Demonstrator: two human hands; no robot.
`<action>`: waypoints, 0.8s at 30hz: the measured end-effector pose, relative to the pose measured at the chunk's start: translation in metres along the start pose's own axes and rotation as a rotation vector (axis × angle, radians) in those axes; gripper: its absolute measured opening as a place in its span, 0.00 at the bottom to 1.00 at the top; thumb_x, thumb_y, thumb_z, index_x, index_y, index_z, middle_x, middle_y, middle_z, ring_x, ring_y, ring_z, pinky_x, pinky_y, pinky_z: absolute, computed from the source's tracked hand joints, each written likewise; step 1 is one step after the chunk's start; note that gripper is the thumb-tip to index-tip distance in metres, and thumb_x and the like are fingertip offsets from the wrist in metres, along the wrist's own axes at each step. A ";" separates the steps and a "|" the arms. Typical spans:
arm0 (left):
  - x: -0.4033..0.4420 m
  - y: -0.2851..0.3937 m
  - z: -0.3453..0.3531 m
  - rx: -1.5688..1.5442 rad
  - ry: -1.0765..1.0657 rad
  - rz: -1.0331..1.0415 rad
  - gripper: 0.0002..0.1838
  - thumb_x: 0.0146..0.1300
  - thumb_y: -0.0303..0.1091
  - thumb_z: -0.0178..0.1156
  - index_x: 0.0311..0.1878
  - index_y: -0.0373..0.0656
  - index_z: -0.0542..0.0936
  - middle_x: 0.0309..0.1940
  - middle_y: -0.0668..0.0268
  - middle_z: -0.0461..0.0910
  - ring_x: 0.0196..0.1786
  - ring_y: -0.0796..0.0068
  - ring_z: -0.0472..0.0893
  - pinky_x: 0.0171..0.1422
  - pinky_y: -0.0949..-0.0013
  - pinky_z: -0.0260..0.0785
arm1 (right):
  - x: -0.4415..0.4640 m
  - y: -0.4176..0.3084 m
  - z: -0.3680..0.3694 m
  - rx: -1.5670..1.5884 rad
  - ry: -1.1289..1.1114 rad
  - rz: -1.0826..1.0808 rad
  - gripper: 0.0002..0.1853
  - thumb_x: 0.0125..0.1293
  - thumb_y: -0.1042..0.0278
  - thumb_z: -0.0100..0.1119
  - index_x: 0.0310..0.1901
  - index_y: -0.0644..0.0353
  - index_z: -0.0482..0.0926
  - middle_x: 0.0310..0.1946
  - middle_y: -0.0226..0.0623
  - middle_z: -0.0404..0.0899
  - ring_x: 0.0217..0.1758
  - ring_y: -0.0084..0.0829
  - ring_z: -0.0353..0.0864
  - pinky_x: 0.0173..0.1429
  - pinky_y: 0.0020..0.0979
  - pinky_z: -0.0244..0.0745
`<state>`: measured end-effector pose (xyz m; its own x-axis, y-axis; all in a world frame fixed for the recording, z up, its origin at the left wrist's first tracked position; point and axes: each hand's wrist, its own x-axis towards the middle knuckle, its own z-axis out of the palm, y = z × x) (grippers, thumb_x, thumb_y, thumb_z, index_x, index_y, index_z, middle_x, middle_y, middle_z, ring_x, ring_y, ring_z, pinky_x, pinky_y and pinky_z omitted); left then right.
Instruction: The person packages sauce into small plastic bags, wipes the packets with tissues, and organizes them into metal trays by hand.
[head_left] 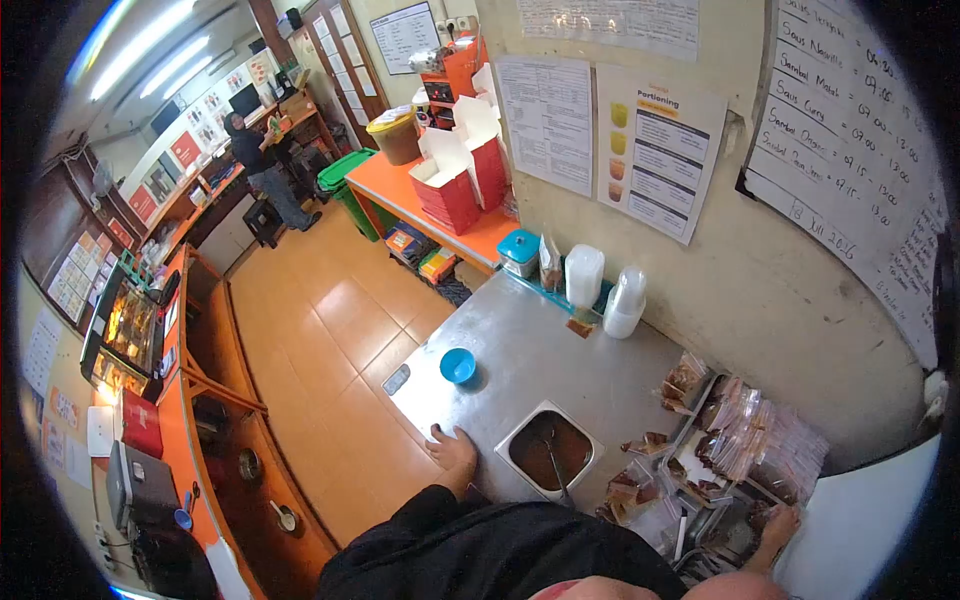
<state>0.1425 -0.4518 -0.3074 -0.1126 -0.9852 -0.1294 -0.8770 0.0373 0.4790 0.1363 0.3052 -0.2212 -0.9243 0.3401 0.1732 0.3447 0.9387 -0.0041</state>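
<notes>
My left hand (453, 452) rests at the near edge of the steel table (430, 410), fingers spread, holding nothing. Right of it, a steel pan (550, 448) of brown sauce is set in the table, with a spoon handle sticking out. A blue bowl (458, 366) stands beyond the hand. At the lower right, my right hand (778, 527) is beside a metal tray (722, 520) and stacked plastic packets (765, 435); its fingers are partly hidden. Loose sauce sachets (636, 492) lie between the pan and the tray.
Clear plastic cups (625, 302) and a blue-lidded container (519, 252) stand by the wall. Red boxes (445, 200) and a brown tub (396, 136) sit on an orange counter (385, 180). A person (262, 165) stands far back, near a green bin (348, 180).
</notes>
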 end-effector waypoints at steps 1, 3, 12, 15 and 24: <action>-0.001 -0.002 0.001 0.025 0.060 0.049 0.32 0.63 0.50 0.57 0.68 0.53 0.62 0.67 0.41 0.56 0.68 0.42 0.62 0.69 0.44 0.59 | -0.001 0.001 0.010 -0.085 0.034 -0.055 0.02 0.58 0.68 0.60 0.32 0.55 0.80 0.35 0.38 0.80 0.48 0.46 0.75 0.55 0.46 0.64; -0.001 -0.004 0.002 0.049 0.080 0.071 0.32 0.64 0.51 0.57 0.68 0.52 0.62 0.66 0.40 0.57 0.67 0.42 0.63 0.69 0.45 0.60 | 0.004 0.024 0.036 -0.043 0.181 -0.150 0.05 0.61 0.66 0.57 0.33 0.55 0.81 0.35 0.37 0.80 0.49 0.46 0.75 0.57 0.47 0.63; -0.022 0.014 -0.026 0.196 0.078 0.128 0.31 0.67 0.52 0.51 0.69 0.49 0.61 0.65 0.37 0.60 0.61 0.40 0.70 0.62 0.41 0.64 | -0.019 0.016 0.044 0.083 0.291 0.051 0.01 0.53 0.77 0.59 0.26 0.62 0.78 0.27 0.44 0.77 0.35 0.44 0.76 0.42 0.43 0.72; -0.018 0.007 -0.014 0.364 0.283 0.187 0.31 0.71 0.54 0.43 0.71 0.50 0.58 0.62 0.35 0.63 0.57 0.36 0.71 0.59 0.39 0.65 | -0.023 -0.032 -0.006 0.262 0.171 0.152 0.05 0.57 0.72 0.57 0.28 0.63 0.80 0.31 0.48 0.80 0.39 0.49 0.79 0.43 0.46 0.71; -0.025 0.013 0.036 0.337 0.077 0.468 0.31 0.70 0.58 0.42 0.70 0.52 0.59 0.55 0.39 0.71 0.52 0.38 0.75 0.53 0.41 0.68 | -0.020 -0.041 0.010 0.390 0.183 0.436 0.03 0.62 0.75 0.58 0.36 0.58 0.81 0.34 0.43 0.82 0.40 0.49 0.80 0.45 0.44 0.74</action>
<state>0.1166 -0.4206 -0.3294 -0.5009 -0.8598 0.0991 -0.8438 0.5106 0.1651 0.1395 0.2605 -0.2345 -0.6561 0.7152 0.2408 0.5676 0.6780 -0.4670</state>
